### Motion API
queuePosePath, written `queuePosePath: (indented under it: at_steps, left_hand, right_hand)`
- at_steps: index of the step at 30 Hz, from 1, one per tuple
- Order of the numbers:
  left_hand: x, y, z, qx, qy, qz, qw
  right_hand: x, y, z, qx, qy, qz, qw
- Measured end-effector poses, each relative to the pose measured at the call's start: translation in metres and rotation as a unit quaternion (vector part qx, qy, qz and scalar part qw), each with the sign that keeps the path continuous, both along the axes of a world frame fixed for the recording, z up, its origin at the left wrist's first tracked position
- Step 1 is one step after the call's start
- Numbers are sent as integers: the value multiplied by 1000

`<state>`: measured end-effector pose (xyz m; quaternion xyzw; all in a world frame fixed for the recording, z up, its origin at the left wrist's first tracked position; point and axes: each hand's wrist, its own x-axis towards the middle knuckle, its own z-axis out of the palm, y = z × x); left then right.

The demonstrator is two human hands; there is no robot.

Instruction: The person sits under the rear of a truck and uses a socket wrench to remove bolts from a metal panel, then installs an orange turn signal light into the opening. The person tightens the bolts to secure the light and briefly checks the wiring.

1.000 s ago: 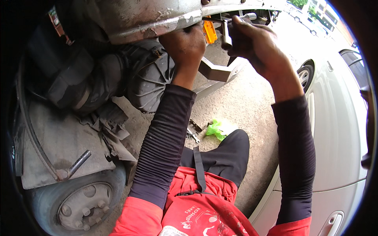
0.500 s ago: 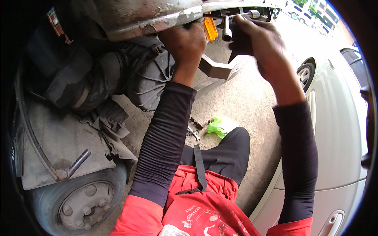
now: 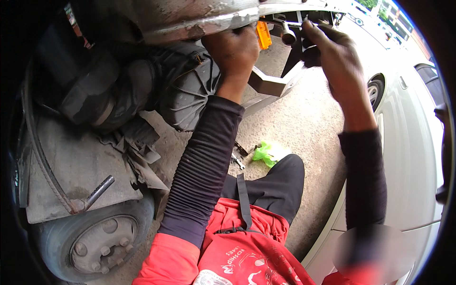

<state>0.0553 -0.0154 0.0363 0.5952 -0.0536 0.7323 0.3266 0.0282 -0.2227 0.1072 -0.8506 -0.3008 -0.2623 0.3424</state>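
Note:
My left hand (image 3: 236,53) is raised against the underside edge of a dented grey metal body panel (image 3: 190,19), fingers curled on its rim next to an orange reflector (image 3: 262,34). My right hand (image 3: 332,52) is up to the right of it, gripping a metal socket wrench (image 3: 286,32) whose socket end points down near the reflector. Both forearms wear dark ribbed sleeves. What the wrench sits on is hidden by the panel and my fingers.
A large truck wheel (image 3: 95,242) with several lug nuts sits at lower left under a grey mudguard (image 3: 76,166). A white car (image 3: 408,156) stands close on the right. Loose wrenches (image 3: 239,156) and a green bag (image 3: 263,154) lie on the concrete.
My right hand has swung the wrench up and to the right, away from the left hand. The left hand stays on the panel edge.

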Motion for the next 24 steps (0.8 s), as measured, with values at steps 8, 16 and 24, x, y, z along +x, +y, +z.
queuePosePath:
  at_steps: [8, 16, 24]
  left_hand:
    - [-20, -12, 6, 1, 66, -24, 998]
    - [-19, -13, 5, -29, 77, -110, 991]
    - [2, -15, -9, -7, 20, 130, 991]
  right_hand:
    - [20, 26, -5, 128, 216, 86, 964]
    - [5, 4, -11, -47, -278, 4, 960]
    - [33, 19, -26, 358, 301, 272, 841]
